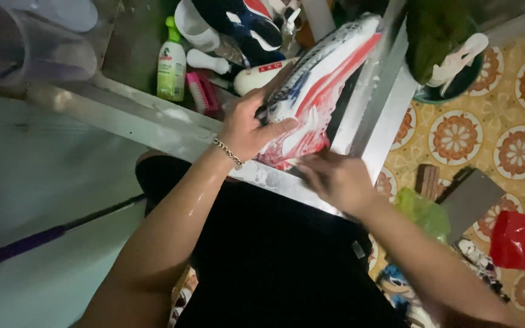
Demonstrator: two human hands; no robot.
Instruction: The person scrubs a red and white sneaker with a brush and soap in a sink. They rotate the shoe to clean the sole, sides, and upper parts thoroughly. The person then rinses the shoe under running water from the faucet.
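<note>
A split-open fish (323,73) with a striped silver-blue back and red, bloody flesh is held tilted above the steel sink edge (153,118). My left hand (247,127), with a chain bracelet at the wrist, grips the fish around its lower half, thumb across the flesh. My right hand (335,179) is blurred and sits just below the fish's cut lower end, fingers pointing toward it. Whether it holds anything is unclear. My wet forearms and dark clothing fill the bottom of the view.
Behind the steel edge stand a green dish-soap bottle (171,64), a pink brush (202,91) and white containers. A dark bowl of greens (451,61) sits at right. On the patterned floor lie a cleaver (469,197), a green bag (423,212) and a red container (521,240). A purple-handled tool (25,243) lies at left.
</note>
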